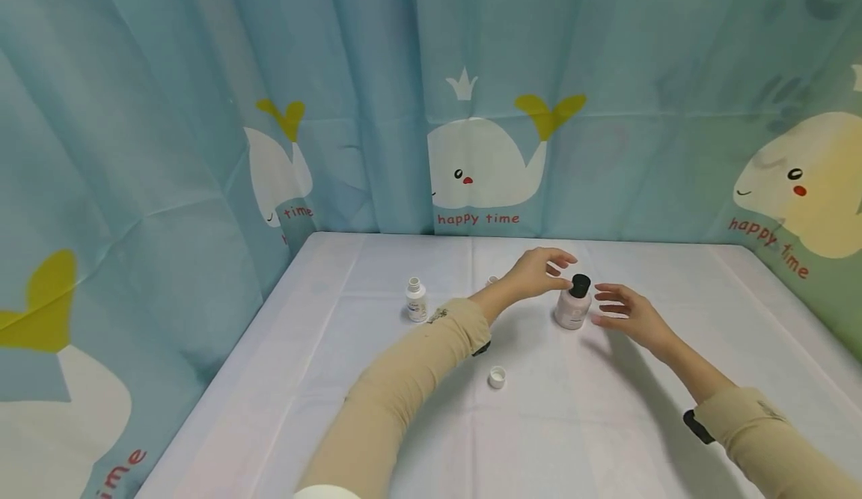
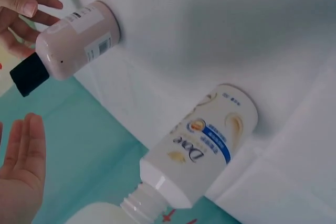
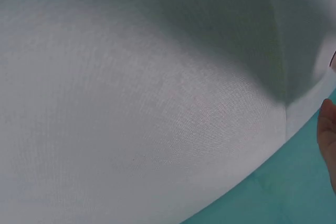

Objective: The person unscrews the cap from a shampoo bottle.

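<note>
Pink bottle [image 1: 572, 311] stands upright right of centre in head view, black cap [image 1: 581, 285] on, left hand [image 1: 539, 271] beside its upper left, right hand [image 1: 634, 321] just off its right, both loosely spread, white cap [image 1: 497, 377] lower centre

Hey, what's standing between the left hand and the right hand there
The pink bottle with its black cap on stands between the left hand and the right hand, as the head view shows.
</note>
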`<state>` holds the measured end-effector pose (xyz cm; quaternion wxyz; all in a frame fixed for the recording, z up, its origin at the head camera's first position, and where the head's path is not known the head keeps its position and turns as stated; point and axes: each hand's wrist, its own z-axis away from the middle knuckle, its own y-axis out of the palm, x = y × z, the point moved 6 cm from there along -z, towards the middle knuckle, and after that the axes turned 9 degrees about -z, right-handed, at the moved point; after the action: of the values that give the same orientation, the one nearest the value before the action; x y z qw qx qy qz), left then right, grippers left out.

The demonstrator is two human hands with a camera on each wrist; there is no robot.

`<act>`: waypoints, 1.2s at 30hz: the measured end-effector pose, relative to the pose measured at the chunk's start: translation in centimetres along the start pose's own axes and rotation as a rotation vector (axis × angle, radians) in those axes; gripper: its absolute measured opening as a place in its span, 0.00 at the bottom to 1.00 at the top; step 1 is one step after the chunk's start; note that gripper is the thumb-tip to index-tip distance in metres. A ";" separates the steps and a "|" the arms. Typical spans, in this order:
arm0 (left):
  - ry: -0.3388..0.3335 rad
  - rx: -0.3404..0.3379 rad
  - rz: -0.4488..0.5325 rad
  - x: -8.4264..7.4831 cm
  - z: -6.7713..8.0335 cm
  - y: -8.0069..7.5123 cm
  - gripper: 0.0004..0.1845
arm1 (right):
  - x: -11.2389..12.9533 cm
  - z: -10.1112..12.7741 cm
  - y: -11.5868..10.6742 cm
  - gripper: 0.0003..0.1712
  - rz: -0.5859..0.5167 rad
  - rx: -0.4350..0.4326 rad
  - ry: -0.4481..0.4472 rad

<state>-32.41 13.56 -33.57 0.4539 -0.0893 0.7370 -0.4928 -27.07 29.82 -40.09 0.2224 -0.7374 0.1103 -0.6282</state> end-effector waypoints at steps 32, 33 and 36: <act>-0.096 -0.007 0.059 0.2 -1.3 3.5 0.20 | -0.6 -1.8 2.6 0.36 -0.134 0.045 0.072; -0.098 -0.005 0.060 0.2 -1.2 3.5 0.20 | -0.6 -1.8 2.6 0.36 -0.137 0.043 0.073; -0.105 -0.008 0.057 0.3 -1.0 3.4 0.19 | -0.4 -1.8 2.7 0.36 -0.146 0.045 0.069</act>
<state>-32.28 15.76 -36.35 0.5054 -0.0958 0.7162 -0.4716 -28.59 27.24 -41.48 0.1883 -0.7161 0.0498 -0.6703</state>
